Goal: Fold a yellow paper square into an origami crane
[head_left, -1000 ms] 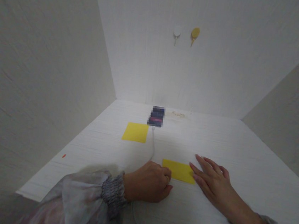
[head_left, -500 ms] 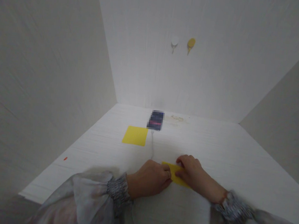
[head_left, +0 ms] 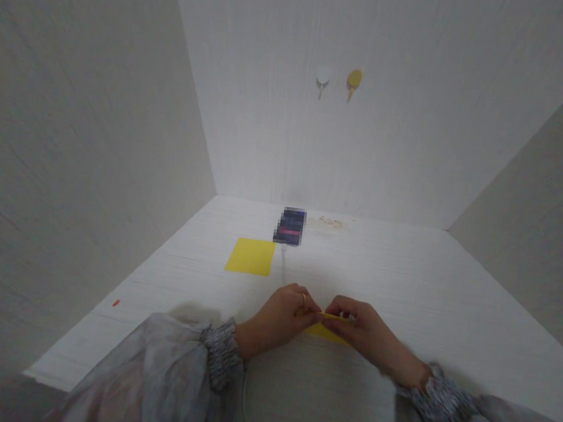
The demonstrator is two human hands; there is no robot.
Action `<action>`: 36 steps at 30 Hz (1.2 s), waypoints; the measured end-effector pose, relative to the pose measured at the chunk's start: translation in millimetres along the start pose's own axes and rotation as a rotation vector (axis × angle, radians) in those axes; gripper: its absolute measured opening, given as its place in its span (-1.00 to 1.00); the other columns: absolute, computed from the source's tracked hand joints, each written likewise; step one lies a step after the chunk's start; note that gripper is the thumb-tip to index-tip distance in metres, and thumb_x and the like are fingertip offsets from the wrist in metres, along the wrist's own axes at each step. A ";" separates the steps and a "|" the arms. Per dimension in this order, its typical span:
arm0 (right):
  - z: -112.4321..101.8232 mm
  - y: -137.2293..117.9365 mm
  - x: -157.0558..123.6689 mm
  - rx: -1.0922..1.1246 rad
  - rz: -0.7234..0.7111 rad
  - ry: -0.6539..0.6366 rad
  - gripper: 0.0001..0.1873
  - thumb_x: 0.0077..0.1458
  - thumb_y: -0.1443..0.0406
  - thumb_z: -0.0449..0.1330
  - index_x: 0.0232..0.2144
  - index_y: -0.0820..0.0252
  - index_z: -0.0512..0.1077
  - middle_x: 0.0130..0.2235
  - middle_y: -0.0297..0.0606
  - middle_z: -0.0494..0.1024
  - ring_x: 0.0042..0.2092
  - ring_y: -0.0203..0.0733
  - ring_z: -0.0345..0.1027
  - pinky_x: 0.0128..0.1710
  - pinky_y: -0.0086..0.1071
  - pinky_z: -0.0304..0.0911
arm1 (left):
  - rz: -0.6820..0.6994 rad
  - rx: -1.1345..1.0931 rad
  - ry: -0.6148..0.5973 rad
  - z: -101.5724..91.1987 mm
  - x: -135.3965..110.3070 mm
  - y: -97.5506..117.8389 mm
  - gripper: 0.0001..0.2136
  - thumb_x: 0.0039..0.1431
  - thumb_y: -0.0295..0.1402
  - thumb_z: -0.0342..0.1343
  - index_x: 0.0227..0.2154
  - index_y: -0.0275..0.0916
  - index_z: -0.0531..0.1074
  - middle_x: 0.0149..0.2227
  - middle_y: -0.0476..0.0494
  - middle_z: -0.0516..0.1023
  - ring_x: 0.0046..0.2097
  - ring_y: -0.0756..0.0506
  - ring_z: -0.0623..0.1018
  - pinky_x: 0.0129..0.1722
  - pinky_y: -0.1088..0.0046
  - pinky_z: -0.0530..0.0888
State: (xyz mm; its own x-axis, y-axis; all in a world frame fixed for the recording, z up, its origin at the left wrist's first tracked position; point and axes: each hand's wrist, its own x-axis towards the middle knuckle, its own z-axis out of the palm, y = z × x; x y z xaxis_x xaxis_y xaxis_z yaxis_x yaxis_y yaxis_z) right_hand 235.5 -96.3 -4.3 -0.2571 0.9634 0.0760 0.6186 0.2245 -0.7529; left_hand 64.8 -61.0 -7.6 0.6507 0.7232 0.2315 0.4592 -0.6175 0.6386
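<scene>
Between my two hands is a piece of yellow paper (head_left: pixel 326 332), lying low over the white tabletop, its upper edge pinched. My left hand (head_left: pixel 286 315), with a ring on one finger, grips the paper's left end between thumb and fingers. At the upper right edge my right hand (head_left: pixel 360 328) pinches the same paper, fingertips close to the left ones. Both hands are closed, and they cover parts of the paper. A second yellow sheet (head_left: pixel 250 256) lies flat, farther back and to the left.
A blurred-out dark phone-like object (head_left: pixel 290 227) lies near the back wall, with a white cable (head_left: pixel 283 265) running from it toward me. White (head_left: pixel 322 77) and yellow (head_left: pixel 354 79) hooks are on the wall. A small orange-red scrap (head_left: pixel 116 303) lies at the left.
My left hand has shifted up and turned, now pinching the paper's upper edge. My right fingers have closed on that edge and moved slightly left. The view has shifted a little.
</scene>
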 end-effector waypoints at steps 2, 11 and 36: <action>-0.4 -0.9 -2.0 0.035 -0.017 0.015 -0.80 -0.05 0.22 0.07 -0.54 0.23 0.39 -0.51 -0.31 0.42 -0.44 -0.28 0.25 -0.46 -0.46 0.12 | -0.041 -0.049 -0.007 -0.8 -0.9 0.0 -0.77 0.01 -0.24 -0.03 -0.42 -0.24 0.47 -0.49 -0.07 0.44 -0.42 0.02 0.38 -0.42 0.55 0.28; -3.6 0.9 -5.7 0.178 0.049 0.059 -0.81 -0.11 0.24 0.11 -0.60 0.24 0.44 -0.57 -0.32 0.40 -0.47 -0.29 0.23 -0.48 -0.46 0.12 | -0.110 -0.232 -0.054 -2.1 -5.0 -5.1 -0.72 0.00 -0.23 -0.05 -0.39 -0.29 0.49 -0.55 -0.03 0.47 -0.52 0.04 0.36 -0.52 0.58 0.23; -13.3 -6.4 -2.6 0.669 0.154 0.175 -0.62 -0.19 0.20 0.19 -0.24 0.17 0.35 -0.42 -0.31 0.48 -0.41 -0.27 0.35 -0.41 -0.42 0.24 | -0.370 -0.791 0.120 6.4 0.6 1.7 -0.74 -0.15 -0.22 0.10 -0.48 -0.36 0.43 -0.52 -0.09 0.48 -0.50 0.03 0.41 -0.50 0.54 0.33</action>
State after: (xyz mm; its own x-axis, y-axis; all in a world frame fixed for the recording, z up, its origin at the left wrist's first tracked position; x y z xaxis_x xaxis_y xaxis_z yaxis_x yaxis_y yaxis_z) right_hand 242.1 -98.3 9.1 -0.0455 0.9990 -0.0015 0.0348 0.0001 -0.9994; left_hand 69.8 -63.6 -11.1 0.4552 0.8893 -0.0435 0.0460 0.0253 0.9986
